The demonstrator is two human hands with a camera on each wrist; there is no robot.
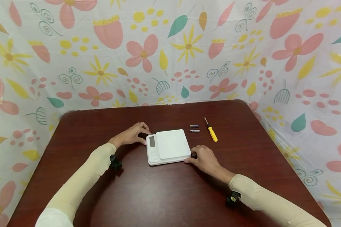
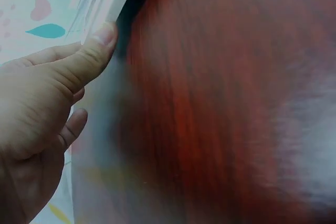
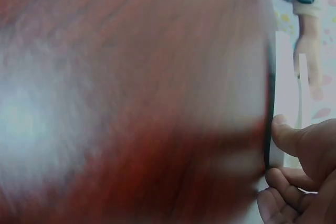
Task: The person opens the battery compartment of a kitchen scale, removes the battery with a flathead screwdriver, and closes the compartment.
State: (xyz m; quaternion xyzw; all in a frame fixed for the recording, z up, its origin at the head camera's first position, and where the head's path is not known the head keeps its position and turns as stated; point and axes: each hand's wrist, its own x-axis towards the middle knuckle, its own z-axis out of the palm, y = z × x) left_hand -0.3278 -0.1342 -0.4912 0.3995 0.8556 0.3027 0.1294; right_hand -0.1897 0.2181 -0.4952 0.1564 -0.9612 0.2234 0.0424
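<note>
A white digital kitchen scale (image 1: 174, 144), its platform facing up and its small grey display (image 1: 152, 141) on the left, sits between both hands in the head view. My left hand (image 1: 134, 134) grips its left end near the far corner. In the left wrist view that thumb (image 2: 97, 51) presses along the scale's edge, with fingers behind it. At the near right corner, my right hand (image 1: 205, 159) holds the scale by its edge. The right wrist view shows the thumb (image 3: 287, 136) against its side and curled fingers (image 3: 286, 190) by the underside.
Two small batteries (image 1: 194, 130) lie beyond the scale's right end. A screwdriver (image 1: 212, 134) with a yellow handle lies to their right. All this is on a dark red-brown wooden table (image 1: 147, 198), with a flower-patterned curtain (image 1: 170, 63) behind it and at its sides.
</note>
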